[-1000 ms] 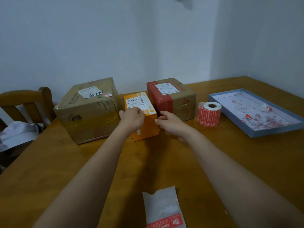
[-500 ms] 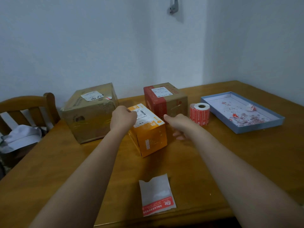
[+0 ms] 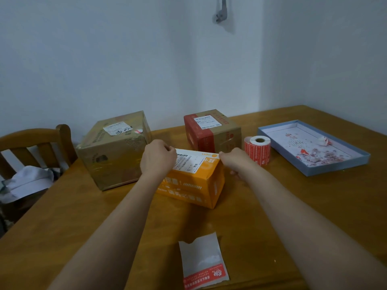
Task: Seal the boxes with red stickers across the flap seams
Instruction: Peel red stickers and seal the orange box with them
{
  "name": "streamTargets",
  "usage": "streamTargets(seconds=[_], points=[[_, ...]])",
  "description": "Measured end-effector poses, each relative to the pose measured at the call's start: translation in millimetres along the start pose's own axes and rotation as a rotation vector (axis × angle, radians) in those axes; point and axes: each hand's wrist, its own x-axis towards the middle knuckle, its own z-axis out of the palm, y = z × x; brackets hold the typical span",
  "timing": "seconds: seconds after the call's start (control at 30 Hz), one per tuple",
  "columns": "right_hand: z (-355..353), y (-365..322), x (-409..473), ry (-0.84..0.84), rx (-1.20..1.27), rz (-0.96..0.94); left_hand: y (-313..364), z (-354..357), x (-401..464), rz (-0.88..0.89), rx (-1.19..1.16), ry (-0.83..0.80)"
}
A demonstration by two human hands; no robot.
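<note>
Gripping the orange box (image 3: 194,181) mid-table w/ both hands: left hand (image 3: 158,156) curled over its far-left top edge, right hand (image 3: 235,162) clutching the right end. Red sticker roll (image 3: 257,150) stands just beside, near the right hand.

both hands (image 3: 158,156) (image 3: 235,162) hold the orange box (image 3: 194,185) on the table (image 3: 272,206)
</note>
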Motion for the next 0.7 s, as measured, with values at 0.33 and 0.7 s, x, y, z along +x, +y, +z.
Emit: streamTargets(seconds=[0.33,0.7], points=[[2,7,4,-0.151,0.167,0.071,-27,14,23,-0.323,-0.014,-0.197],[-11,3,-5,-0.025,0.135,-0.051,-23,-7,15,-0.437,-0.188,-0.284]])
